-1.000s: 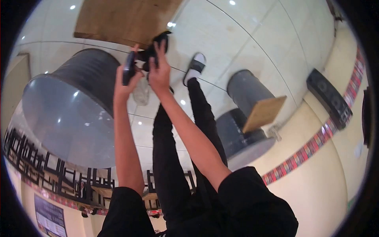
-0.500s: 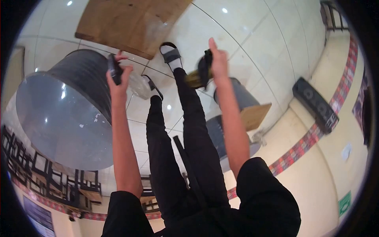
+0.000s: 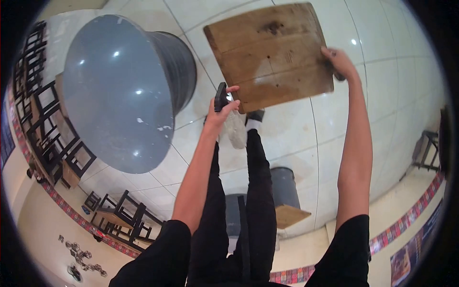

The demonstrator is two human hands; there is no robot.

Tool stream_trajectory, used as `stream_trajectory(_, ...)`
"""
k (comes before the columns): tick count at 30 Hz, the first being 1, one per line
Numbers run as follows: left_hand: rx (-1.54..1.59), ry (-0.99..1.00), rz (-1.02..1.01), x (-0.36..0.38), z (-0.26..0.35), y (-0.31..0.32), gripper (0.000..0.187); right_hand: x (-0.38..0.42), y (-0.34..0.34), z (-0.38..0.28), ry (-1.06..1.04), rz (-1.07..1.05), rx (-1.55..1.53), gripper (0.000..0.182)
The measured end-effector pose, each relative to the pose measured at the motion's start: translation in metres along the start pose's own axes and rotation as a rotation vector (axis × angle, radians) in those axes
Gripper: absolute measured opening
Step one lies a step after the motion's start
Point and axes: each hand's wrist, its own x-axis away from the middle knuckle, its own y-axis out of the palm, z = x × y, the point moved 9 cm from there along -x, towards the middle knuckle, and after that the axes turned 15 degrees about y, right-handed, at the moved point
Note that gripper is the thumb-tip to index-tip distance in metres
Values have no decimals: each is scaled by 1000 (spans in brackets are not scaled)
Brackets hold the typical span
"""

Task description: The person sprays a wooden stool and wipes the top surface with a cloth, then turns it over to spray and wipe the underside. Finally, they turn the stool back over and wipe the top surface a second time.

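My left hand [image 3: 221, 112] is closed round the black head of a clear spray bottle [image 3: 234, 129], which hangs beside the near left corner of a square wooden top [image 3: 277, 57]. At the right edge of that wooden top is my right hand [image 3: 340, 63], its fingers bent over the edge. A small dark item shows below its fingers; what it is I cannot make out. The wooden surface has dark stains and a few small spots.
A large round grey table [image 3: 119, 91] on a dark drum base [image 3: 179, 67] stands at the left. Black chairs [image 3: 129, 215] line the far left. A grey drum [image 3: 284, 184] with a wooden board [image 3: 289, 216] is near my legs, over the tiled floor [image 3: 296, 129].
The view has turned, so the wooden top now lies between my hands. My right hand has moved out to its right edge. The yellowish cloth seen below that hand is out of sight.
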Motion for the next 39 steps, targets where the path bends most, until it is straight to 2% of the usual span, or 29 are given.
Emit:
stream_trajectory(1,-13,20,22,-8,9,-12,49,-3,10,-8,-143,35,96,54)
stream_trajectory(4,-95,14,63,-25,26,-33,47,28,25,-12,-57,40,-27,53)
stream_trajectory(6,-306,147,-51,-39,50,-44,44,42,44,-3,2,-94,-120,53)
stream_trajectory(7,-444,110,-65,-42,48,-54,37,53,56,0,27,-130,-192,54)
stream_trajectory(8,-439,108,-60,-44,51,-61,37,62,68,5,65,-144,-203,54)
stream_trajectory(10,-733,142,-170,-45,57,-67,33,82,98,22,84,-190,-312,53)
stream_trajectory(11,-745,164,-180,-44,59,-72,31,96,108,30,114,-188,-258,52)
stream_trajectory(15,-818,75,-197,-32,46,-87,28,146,166,69,172,-303,-432,49)
stream_trajectory(20,-799,111,-145,-5,39,-84,27,186,193,99,281,-224,-486,49)
stream_trajectory(25,-734,205,-89,3,33,-86,26,190,187,95,168,51,-464,51)
stream_trajectory(27,-643,69,-74,2,15,-95,24,190,184,93,128,125,-439,51)
stream_trajectory(29,-625,91,-81,6,14,-96,24,187,183,97,234,184,-295,52)
stream_trajectory(39,-543,56,58,44,-19,-107,27,177,168,91,195,224,-163,52)
